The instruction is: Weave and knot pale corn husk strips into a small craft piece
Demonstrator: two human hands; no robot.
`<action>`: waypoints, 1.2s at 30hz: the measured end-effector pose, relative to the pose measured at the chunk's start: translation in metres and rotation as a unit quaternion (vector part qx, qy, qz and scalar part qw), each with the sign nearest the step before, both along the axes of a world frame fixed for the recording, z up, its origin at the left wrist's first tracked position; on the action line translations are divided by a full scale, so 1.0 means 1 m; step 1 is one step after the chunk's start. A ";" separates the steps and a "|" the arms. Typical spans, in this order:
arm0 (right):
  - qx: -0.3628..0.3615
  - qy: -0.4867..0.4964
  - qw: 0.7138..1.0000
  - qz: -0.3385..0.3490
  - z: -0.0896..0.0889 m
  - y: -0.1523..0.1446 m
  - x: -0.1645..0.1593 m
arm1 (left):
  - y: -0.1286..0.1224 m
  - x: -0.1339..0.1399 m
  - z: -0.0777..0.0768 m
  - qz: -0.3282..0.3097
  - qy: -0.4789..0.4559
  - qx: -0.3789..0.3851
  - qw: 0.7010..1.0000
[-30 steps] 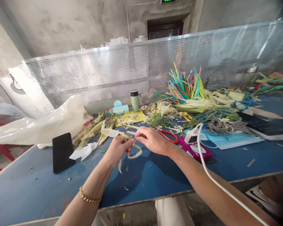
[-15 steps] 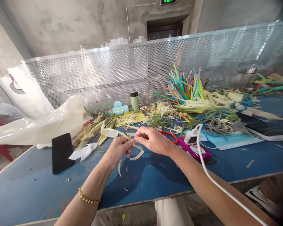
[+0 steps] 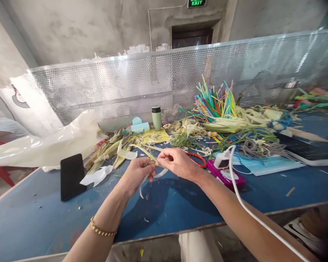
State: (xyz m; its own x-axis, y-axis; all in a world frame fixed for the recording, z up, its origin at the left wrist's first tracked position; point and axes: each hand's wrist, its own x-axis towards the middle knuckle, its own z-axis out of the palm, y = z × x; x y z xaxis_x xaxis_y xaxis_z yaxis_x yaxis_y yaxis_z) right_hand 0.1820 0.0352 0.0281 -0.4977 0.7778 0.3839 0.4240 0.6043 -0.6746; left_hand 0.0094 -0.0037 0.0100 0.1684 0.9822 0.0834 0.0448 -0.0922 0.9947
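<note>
My left hand [image 3: 138, 175] is closed in a pinch over the blue table [image 3: 177, 207]. It grips a pale corn husk strip [image 3: 142, 189], one end of which curls down below the fingers. My right hand [image 3: 177, 164] pinches the same husk strips at close range, thumb and fingertips almost touching the left ones. Other strip ends stick up and away beyond both hands. The exact spot where the strips cross is partly hidden by my fingers. A wider pale husk piece [image 3: 129, 155] lies just beyond my left hand.
Left are a black phone [image 3: 72, 177], white scrap [image 3: 97, 175] and plastic sheet [image 3: 49, 142]. Behind stand dried husks [image 3: 106, 151], a green cup [image 3: 156, 119] and coloured pipe cleaners [image 3: 214, 102]. Right lie red-handled scissors [image 3: 198, 160], a purple device [image 3: 226, 174] with white cable, and a mask [image 3: 273, 165].
Both hands stay pinched together on the husk strips. The strip ends have shifted: one now points up and away beyond the hands, and the loop under my right hand looks smaller.
</note>
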 end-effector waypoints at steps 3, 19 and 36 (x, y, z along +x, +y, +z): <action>-0.029 -0.007 1.000 0.011 -0.001 0.000 -0.001 | -0.001 0.003 0.000 0.022 0.010 0.014 1.000; -0.105 0.102 0.989 -0.014 -0.027 0.004 -0.017 | -0.002 0.004 0.004 0.041 0.042 0.028 0.998; -0.231 0.221 0.948 0.016 -0.017 -0.005 -0.020 | -0.002 0.000 0.002 0.032 0.058 0.056 0.996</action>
